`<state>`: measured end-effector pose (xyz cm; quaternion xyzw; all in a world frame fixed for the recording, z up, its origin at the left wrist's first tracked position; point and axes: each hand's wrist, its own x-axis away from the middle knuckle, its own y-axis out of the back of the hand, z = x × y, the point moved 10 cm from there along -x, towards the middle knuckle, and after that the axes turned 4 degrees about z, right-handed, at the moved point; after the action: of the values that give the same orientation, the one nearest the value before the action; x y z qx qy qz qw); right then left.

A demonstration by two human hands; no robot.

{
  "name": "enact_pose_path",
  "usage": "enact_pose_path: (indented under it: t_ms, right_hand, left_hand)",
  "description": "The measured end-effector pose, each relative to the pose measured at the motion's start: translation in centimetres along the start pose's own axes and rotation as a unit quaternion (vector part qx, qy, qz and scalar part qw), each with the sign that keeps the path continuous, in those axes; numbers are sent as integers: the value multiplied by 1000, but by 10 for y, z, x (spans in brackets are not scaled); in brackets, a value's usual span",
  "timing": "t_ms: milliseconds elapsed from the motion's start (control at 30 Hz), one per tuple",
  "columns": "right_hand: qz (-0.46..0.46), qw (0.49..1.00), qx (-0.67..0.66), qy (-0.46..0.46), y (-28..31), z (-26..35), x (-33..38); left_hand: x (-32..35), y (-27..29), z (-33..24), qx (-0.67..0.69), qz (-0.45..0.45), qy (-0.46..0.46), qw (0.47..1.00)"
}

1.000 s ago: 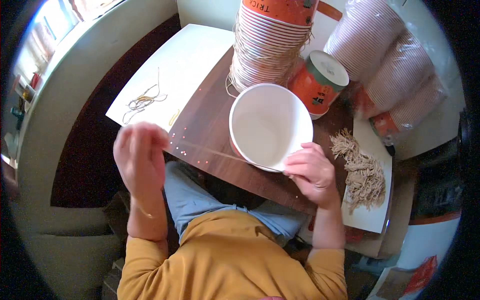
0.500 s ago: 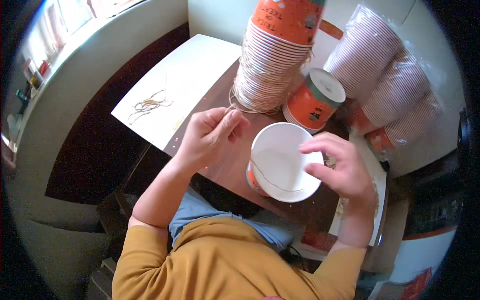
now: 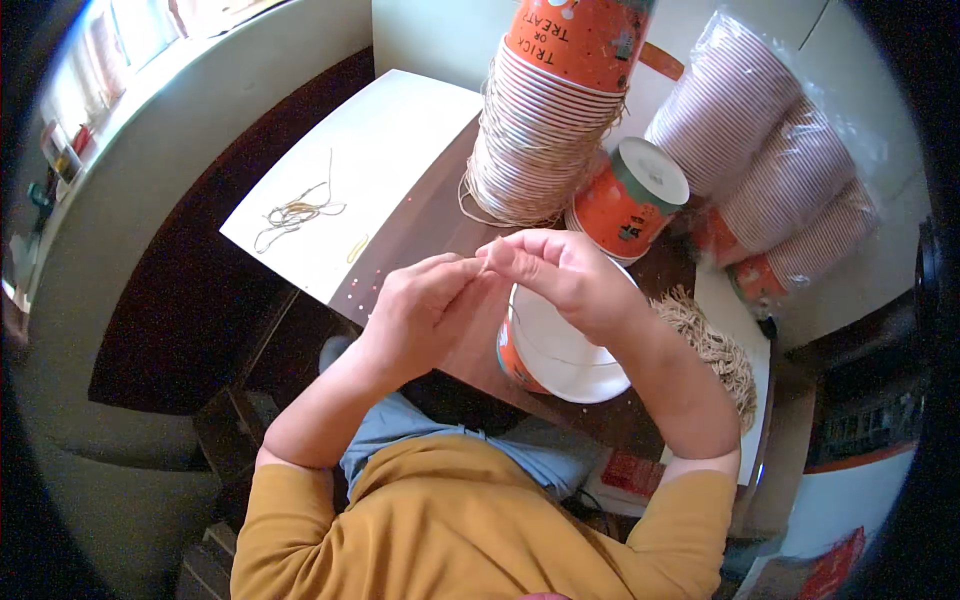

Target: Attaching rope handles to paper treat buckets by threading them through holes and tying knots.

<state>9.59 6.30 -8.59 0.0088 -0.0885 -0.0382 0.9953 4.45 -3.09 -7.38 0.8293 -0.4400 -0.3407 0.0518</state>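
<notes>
From my remote seat I see, at top centre of frame, tall stack of orange-and-white tubs (image 3: 550,125), with thin cords hanging around sides. Just right of it: upturned orange tub (image 3: 625,205) with green band, pale bottom facing up. Upper right: stacks of tubs in clear plastic wrapping (image 3: 725,115). Upper left: pale curtain (image 3: 118,50), with small objects (image 3: 62,152) near ledge. Left of centre: white board (image 3: 400,130), bearing tangled cord (image 3: 300,211) and small yellow loop (image 3: 356,249).

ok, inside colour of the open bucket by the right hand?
The open bucket is white inside, best seen in the head view.
</notes>
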Motion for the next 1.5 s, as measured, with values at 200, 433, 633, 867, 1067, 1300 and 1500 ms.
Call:
enact_pose_path:
  t_ms: [200, 433, 633, 867, 1067, 1300, 1500]
  right_hand:
    - [-111, 985, -5, 129, 14, 9, 9]
    - [-106, 986, 117, 60, 44, 28, 47]
    - [-75, 960, 268, -34, 31, 22, 54]
    - [-158, 983, 54, 75, 49, 13, 58]
    - [-201, 918, 293, 176, 40, 30, 67]
    - [-186, 921, 289, 182, 35, 12, 63]
    - [-153, 946, 286, 16, 51, -45, 41]
  left_hand:
    - [-7, -19, -31, -58, -27, -128, 990]
    - [-22, 1, -18, 14, -29, -65, 997]
    - [-36, -31, -37, 111, 93, -79, 986]
    - [-42, -34, -30, 16, 61, -52, 997]
    - [-33, -49, 22, 186, 90, 132, 969]
    - [-19, -54, 34, 128, 142, 175, 966]
    - [-13, -32, 57, 27, 61, 97, 993]
